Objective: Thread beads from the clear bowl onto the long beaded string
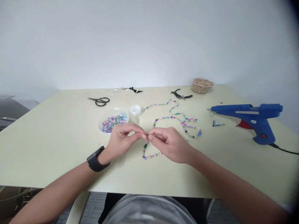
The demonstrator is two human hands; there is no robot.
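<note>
My left hand and my right hand meet fingertip to fingertip above the pale table, both pinched on the end of a long string of coloured beads. A short loop of the string hangs below my fingers. The rest winds across the table toward a small white spool. A white dish of loose coloured beads sits just beyond my left hand. A dark watch is on my left wrist.
A blue glue gun with a cord lies at the right. Scissors and black pliers lie near the far edge, beside a clear tub of tan beads. A small dark scrap lies near the glue gun.
</note>
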